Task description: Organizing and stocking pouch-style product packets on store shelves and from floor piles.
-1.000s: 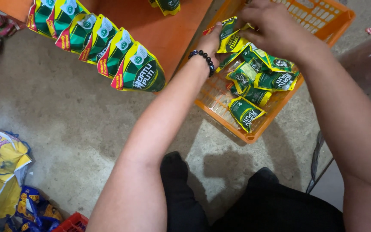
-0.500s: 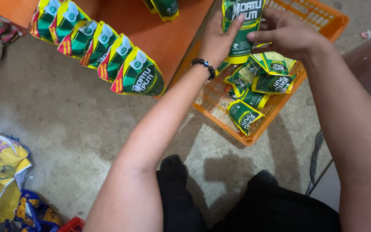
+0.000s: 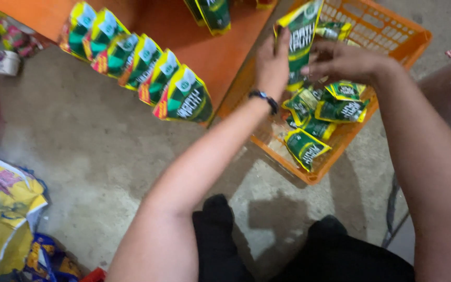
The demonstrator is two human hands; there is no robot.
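Note:
My left hand (image 3: 271, 63) and my right hand (image 3: 343, 61) both grip one green and yellow snack packet (image 3: 302, 32), held upright above an orange plastic crate (image 3: 392, 31). A dark bead bracelet sits on my left wrist. Several more green packets (image 3: 323, 116) lie in the crate's near corner, just under my hands. A row of the same packets (image 3: 144, 73) hangs along an orange shelf (image 3: 189, 36) to the left of my left hand.
Grey concrete floor (image 3: 95, 156) spreads below the shelf. Yellow and blue bags (image 3: 3, 219) lie at the lower left. A small white cup (image 3: 7, 61) stands at the far left. My dark-trousered knees (image 3: 288, 250) fill the bottom middle.
My hands rose out of the crate with one packet and now hold it upright higher up. The view has shifted a little to the right.

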